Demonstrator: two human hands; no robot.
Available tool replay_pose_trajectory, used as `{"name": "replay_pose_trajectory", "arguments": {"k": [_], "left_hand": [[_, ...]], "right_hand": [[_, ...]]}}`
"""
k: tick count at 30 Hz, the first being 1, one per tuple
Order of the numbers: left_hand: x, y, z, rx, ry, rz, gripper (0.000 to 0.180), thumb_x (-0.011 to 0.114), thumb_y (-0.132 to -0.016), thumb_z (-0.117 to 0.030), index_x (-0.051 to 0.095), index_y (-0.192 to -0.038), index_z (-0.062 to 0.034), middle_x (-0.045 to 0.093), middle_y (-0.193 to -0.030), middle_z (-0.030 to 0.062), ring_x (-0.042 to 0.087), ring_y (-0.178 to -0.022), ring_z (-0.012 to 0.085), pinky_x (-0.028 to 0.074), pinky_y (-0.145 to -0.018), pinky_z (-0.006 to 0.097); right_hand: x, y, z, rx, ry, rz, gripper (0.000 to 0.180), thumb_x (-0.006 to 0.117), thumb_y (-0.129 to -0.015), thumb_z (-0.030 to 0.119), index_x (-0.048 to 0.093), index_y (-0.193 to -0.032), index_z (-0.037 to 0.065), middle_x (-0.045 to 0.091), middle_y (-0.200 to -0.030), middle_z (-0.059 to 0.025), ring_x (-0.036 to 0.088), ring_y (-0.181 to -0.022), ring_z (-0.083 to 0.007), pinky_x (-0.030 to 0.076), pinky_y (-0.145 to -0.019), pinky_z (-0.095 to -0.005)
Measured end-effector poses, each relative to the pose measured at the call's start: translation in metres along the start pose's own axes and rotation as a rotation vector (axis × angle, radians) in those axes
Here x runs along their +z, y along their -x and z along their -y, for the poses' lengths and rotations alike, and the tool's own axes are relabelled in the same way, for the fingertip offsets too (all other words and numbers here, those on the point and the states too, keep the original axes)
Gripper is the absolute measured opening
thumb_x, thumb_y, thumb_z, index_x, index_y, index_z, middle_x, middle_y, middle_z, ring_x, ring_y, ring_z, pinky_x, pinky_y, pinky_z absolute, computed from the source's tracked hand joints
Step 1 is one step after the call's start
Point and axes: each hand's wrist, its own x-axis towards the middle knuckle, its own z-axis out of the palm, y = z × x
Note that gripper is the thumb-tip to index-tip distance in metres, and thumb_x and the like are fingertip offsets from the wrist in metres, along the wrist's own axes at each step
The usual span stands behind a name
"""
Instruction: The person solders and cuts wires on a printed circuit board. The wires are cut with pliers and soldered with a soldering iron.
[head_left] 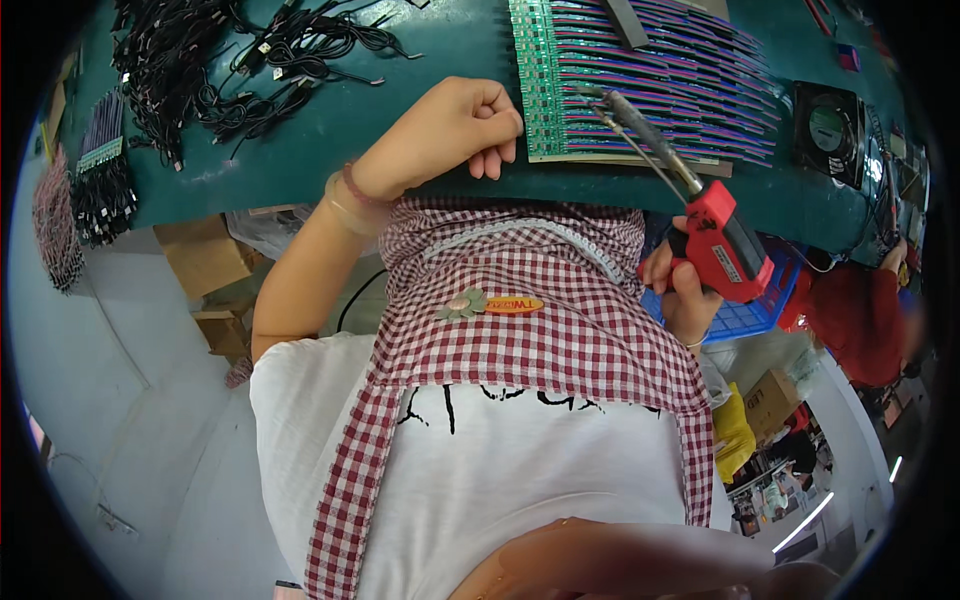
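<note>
My right hand [688, 290] grips a red and black soldering gun [728, 245] by its handle. The gun's metal barrel points up and left, its tip above the wires of a green circuit board panel [540, 90]. Rows of purple, pink and black wires [660, 90] run rightward from the panel. Beside the panel's left edge, my left hand [465, 125] rests with curled fingers, the thumb against the index finger. Whatever might be inside those fingers is hidden. A dark grey bar [626, 22] lies across the wires.
Black cables [290, 60] with plugs heap on the green table [420, 65] at left. Bundled wired boards [102, 165] hang over its left edge. A black round-faced device [828, 130] stands at right, above a blue crate [745, 318]. A person in red [855, 320] is beyond. Cardboard boxes [205, 255] sit below.
</note>
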Motion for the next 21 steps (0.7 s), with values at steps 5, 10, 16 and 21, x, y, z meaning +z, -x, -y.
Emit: {"name": "replay_pose_trajectory", "arguments": {"k": [5, 10, 16, 21], "left_hand": [[-0.004, -0.004, 0.0, -0.01, -0.01, 0.026, 0.015, 0.052, -0.086, -0.013, 0.051, -0.078, -0.001, 0.058, -0.066, 0.0048, 0.054, -0.05, 0.0066, 0.04, -0.044, 0.018], [-0.007, -0.006, -0.001, -0.01, -0.04, 0.054, 0.016, 0.052, -0.087, -0.015, 0.05, -0.077, -0.002, 0.059, -0.066, 0.0046, 0.053, -0.05, 0.0062, 0.039, -0.044, 0.017], [-0.009, -0.007, 0.001, -0.001, -0.017, 0.075, 0.017, 0.053, -0.087, -0.015, 0.05, -0.076, -0.0026, 0.059, -0.066, 0.0044, 0.053, -0.05, 0.0058, 0.039, -0.044, 0.017], [-0.01, -0.009, -0.001, -0.014, -0.039, 0.083, 0.017, 0.053, -0.087, -0.015, 0.049, -0.075, -0.0033, 0.059, -0.065, 0.0039, 0.053, -0.049, 0.0054, 0.039, -0.043, 0.017]], "right_hand": [[-0.003, 0.007, -0.009, 0.082, -0.009, 0.043, 0.05, 0.065, -0.082, 0.03, 0.048, -0.114, -0.005, 0.055, -0.068, -0.0072, 0.05, -0.056, -0.012, 0.039, -0.051, -0.0227], [-0.003, 0.008, -0.017, 0.085, 0.09, 0.046, 0.051, 0.062, -0.083, 0.031, 0.047, -0.116, -0.005, 0.049, -0.061, -0.0067, 0.042, -0.05, -0.012, 0.039, -0.053, -0.0285], [-0.008, 0.013, -0.025, 0.057, 0.249, 0.066, 0.049, 0.062, -0.084, 0.029, 0.048, -0.116, -0.004, 0.051, -0.064, -0.0069, 0.042, -0.052, -0.0118, 0.04, -0.056, -0.0285], [-0.004, 0.011, -0.021, 0.06, 0.208, 0.079, 0.047, 0.061, -0.084, 0.029, 0.048, -0.115, -0.003, 0.051, -0.065, -0.0073, 0.043, -0.054, -0.012, 0.04, -0.058, -0.0289]]}}
